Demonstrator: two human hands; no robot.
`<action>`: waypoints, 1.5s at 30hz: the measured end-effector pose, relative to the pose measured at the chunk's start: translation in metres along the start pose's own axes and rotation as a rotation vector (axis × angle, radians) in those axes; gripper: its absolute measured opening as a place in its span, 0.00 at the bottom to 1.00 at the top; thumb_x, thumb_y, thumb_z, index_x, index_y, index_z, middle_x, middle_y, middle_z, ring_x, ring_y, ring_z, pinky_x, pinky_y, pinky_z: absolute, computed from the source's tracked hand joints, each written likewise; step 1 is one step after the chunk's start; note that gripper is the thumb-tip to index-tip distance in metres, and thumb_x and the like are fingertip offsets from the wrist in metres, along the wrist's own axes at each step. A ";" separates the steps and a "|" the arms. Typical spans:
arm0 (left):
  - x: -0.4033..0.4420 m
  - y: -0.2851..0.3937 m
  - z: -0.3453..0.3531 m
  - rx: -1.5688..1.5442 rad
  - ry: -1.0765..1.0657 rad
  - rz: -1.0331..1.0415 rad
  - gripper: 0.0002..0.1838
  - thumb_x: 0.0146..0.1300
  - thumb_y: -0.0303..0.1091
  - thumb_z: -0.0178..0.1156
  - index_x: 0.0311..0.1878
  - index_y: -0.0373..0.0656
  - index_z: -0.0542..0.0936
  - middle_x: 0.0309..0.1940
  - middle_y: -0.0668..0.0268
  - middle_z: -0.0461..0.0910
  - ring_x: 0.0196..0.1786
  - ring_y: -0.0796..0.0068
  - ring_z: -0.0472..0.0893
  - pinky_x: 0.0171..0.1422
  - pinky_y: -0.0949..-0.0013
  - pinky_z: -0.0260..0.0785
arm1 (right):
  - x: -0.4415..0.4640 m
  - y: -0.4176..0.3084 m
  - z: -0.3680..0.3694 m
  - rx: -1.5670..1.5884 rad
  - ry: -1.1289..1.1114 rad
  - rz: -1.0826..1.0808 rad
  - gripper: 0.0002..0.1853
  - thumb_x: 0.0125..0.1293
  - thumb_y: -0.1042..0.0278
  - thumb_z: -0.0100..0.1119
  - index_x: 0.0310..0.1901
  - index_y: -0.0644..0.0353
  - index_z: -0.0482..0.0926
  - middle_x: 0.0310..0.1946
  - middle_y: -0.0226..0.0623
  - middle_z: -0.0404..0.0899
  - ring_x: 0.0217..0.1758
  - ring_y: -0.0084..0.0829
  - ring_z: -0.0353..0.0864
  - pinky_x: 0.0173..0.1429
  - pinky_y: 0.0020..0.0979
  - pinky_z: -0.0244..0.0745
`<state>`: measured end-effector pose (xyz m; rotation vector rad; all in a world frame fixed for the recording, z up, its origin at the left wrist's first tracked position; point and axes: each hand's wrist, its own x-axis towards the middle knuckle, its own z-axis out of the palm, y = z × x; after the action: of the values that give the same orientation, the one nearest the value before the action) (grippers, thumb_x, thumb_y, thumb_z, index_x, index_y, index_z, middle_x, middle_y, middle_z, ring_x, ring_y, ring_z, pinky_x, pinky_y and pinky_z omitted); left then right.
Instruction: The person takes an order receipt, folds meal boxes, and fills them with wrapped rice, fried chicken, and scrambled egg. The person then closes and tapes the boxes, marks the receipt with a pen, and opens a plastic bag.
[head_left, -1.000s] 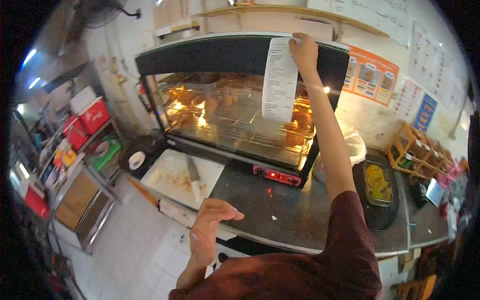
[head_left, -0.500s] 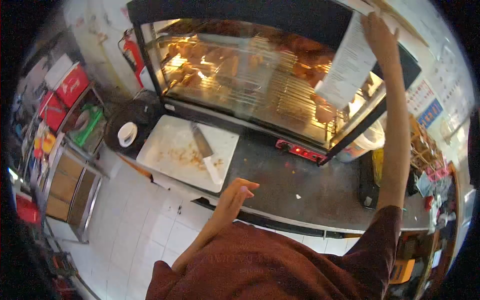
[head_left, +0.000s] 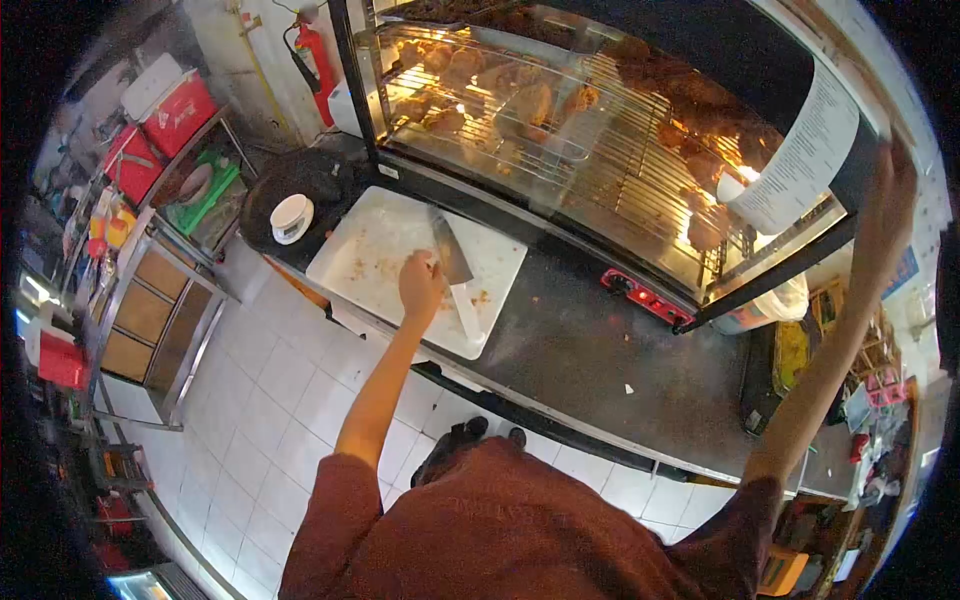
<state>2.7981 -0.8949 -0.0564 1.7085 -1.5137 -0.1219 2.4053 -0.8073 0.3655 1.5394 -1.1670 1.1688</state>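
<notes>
Loosely closed, my left hand [head_left: 422,283] is over the white board [head_left: 345,238], just beside the knife [head_left: 454,252] lying there. Up high, my right hand [head_left: 894,165] is near the long paper [head_left: 802,158] hanging before the bright glass box [head_left: 560,150] (too blurry to tell if I grip it).

Red fire extinguisher [head_left: 314,70] upright by the wall, two red boxes [head_left: 180,115] close together, green tray [head_left: 212,203] near them, container with yellow food [head_left: 790,350], pale tiled floor [head_left: 270,370] below.
</notes>
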 end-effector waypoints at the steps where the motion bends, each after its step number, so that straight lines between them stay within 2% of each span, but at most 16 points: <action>1: 0.015 -0.008 0.014 0.107 0.003 -0.031 0.16 0.57 0.38 0.57 0.43 0.37 0.72 0.37 0.53 0.74 0.43 0.58 0.74 0.47 0.58 0.65 | -0.023 -0.011 -0.020 0.126 -0.078 0.152 0.19 0.69 0.61 0.39 0.54 0.64 0.71 0.53 0.43 0.71 0.58 0.36 0.68 0.62 0.31 0.59; 3: 0.043 -0.031 0.041 0.299 -0.012 -0.094 0.12 0.55 0.35 0.56 0.39 0.38 0.73 0.35 0.54 0.75 0.41 0.58 0.75 0.46 0.59 0.66 | -0.077 -0.017 -0.062 -0.045 -0.265 0.023 0.23 0.67 0.55 0.42 0.52 0.68 0.71 0.49 0.45 0.73 0.56 0.39 0.69 0.62 0.36 0.58; 4: 0.054 -0.045 0.056 0.363 -0.026 -0.112 0.10 0.55 0.33 0.55 0.38 0.38 0.73 0.34 0.55 0.75 0.40 0.58 0.75 0.46 0.60 0.66 | -0.111 -0.036 -0.066 0.067 -0.194 0.291 0.24 0.65 0.53 0.44 0.50 0.68 0.72 0.47 0.46 0.74 0.53 0.41 0.70 0.60 0.37 0.59; 6: 0.077 -0.072 0.083 0.467 -0.077 -0.123 0.06 0.53 0.29 0.55 0.34 0.39 0.74 0.31 0.56 0.75 0.39 0.58 0.75 0.45 0.61 0.67 | -0.142 -0.065 -0.083 0.176 -0.437 0.343 0.19 0.62 0.56 0.48 0.43 0.65 0.75 0.39 0.44 0.75 0.45 0.39 0.73 0.52 0.35 0.65; 10: 0.072 -0.054 0.057 0.281 0.045 0.249 0.02 0.51 0.24 0.54 0.28 0.39 0.75 0.26 0.57 0.75 0.34 0.57 0.75 0.42 0.61 0.67 | -0.212 -0.099 -0.057 0.398 -0.696 0.672 0.07 0.54 0.81 0.53 0.35 0.61 0.77 0.31 0.39 0.78 0.34 0.34 0.78 0.39 0.29 0.73; 13: 0.042 0.001 0.020 -0.061 -0.116 0.517 0.02 0.50 0.25 0.55 0.29 0.38 0.75 0.23 0.57 0.72 0.30 0.56 0.72 0.39 0.59 0.65 | -0.267 -0.145 -0.014 0.761 -0.881 0.685 0.09 0.56 0.78 0.53 0.39 0.61 0.77 0.37 0.43 0.78 0.39 0.43 0.78 0.44 0.35 0.74; 20: -0.041 0.128 -0.091 -0.217 -0.474 0.520 0.05 0.54 0.28 0.58 0.33 0.41 0.80 0.26 0.60 0.72 0.33 0.60 0.72 0.40 0.62 0.64 | -0.353 -0.235 0.084 0.892 -1.086 0.533 0.18 0.59 0.74 0.49 0.52 0.63 0.70 0.47 0.45 0.74 0.48 0.46 0.74 0.52 0.36 0.70; 22: -0.049 0.137 -0.109 -0.271 -0.595 0.490 0.07 0.53 0.28 0.59 0.36 0.42 0.81 0.28 0.60 0.72 0.35 0.61 0.72 0.40 0.62 0.64 | -0.352 -0.244 0.079 1.173 -1.127 0.962 0.18 0.59 0.71 0.50 0.52 0.63 0.70 0.50 0.47 0.71 0.52 0.46 0.71 0.55 0.37 0.68; 24: -0.053 0.143 -0.120 -0.306 -0.631 0.549 0.08 0.53 0.28 0.59 0.37 0.43 0.81 0.28 0.61 0.72 0.36 0.62 0.72 0.41 0.63 0.64 | -0.376 -0.253 0.087 0.851 -1.141 0.398 0.17 0.58 0.66 0.52 0.49 0.61 0.70 0.55 0.49 0.66 0.58 0.44 0.66 0.61 0.37 0.62; 26: -0.060 0.134 -0.113 -0.366 -0.640 0.642 0.09 0.52 0.27 0.60 0.38 0.44 0.81 0.30 0.62 0.72 0.39 0.63 0.71 0.42 0.64 0.63 | -0.390 -0.264 0.091 0.839 -1.017 0.382 0.19 0.59 0.60 0.51 0.49 0.60 0.72 0.49 0.44 0.71 0.56 0.43 0.69 0.60 0.38 0.62; 28: -0.068 0.144 -0.117 -0.325 -0.565 0.685 0.12 0.52 0.28 0.60 0.42 0.45 0.79 0.32 0.62 0.71 0.39 0.62 0.70 0.43 0.63 0.62 | -0.403 -0.270 0.093 1.013 -0.878 0.536 0.21 0.59 0.55 0.50 0.51 0.57 0.71 0.48 0.44 0.73 0.59 0.41 0.65 0.65 0.38 0.55; 31: -0.089 0.151 -0.117 -0.381 -0.431 0.695 0.16 0.50 0.33 0.64 0.42 0.45 0.74 0.35 0.61 0.70 0.40 0.60 0.69 0.47 0.58 0.59 | -0.417 -0.252 0.089 1.128 -1.406 0.919 0.20 0.61 0.59 0.49 0.53 0.59 0.68 0.54 0.41 0.68 0.53 0.39 0.69 0.60 0.36 0.61; 34: -0.116 0.139 -0.110 -0.507 -0.366 0.658 0.21 0.46 0.41 0.69 0.37 0.43 0.69 0.36 0.60 0.71 0.41 0.59 0.70 0.46 0.56 0.58 | -0.411 -0.241 0.060 1.203 -1.022 1.335 0.22 0.62 0.55 0.46 0.56 0.56 0.66 0.56 0.40 0.67 0.56 0.39 0.67 0.60 0.39 0.60; 40: -0.163 0.143 -0.095 -0.513 -0.682 0.748 0.17 0.51 0.41 0.65 0.39 0.43 0.72 0.35 0.61 0.72 0.41 0.60 0.71 0.46 0.58 0.58 | -0.365 -0.219 0.012 1.346 -0.309 1.834 0.26 0.63 0.47 0.42 0.60 0.50 0.63 0.59 0.38 0.64 0.60 0.39 0.62 0.60 0.46 0.57; 43: -0.178 0.156 -0.106 -0.548 -0.697 0.842 0.10 0.51 0.35 0.63 0.34 0.45 0.74 0.32 0.66 0.72 0.38 0.63 0.70 0.45 0.61 0.58 | -0.355 -0.222 -0.036 1.302 -0.155 1.864 0.28 0.64 0.43 0.40 0.63 0.47 0.61 0.61 0.37 0.62 0.63 0.39 0.59 0.60 0.49 0.56; 45: -0.194 0.152 -0.103 -0.588 -0.692 0.922 0.09 0.51 0.34 0.62 0.33 0.45 0.74 0.31 0.66 0.72 0.37 0.65 0.70 0.44 0.62 0.58 | -0.367 -0.230 -0.069 1.201 -0.273 1.560 0.30 0.64 0.39 0.35 0.64 0.46 0.60 0.62 0.36 0.60 0.67 0.38 0.53 0.62 0.52 0.51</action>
<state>2.6854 -0.6654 0.0211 0.4020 -2.3205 -0.6353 2.5713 -0.6309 0.0003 1.3511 -2.1336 3.1710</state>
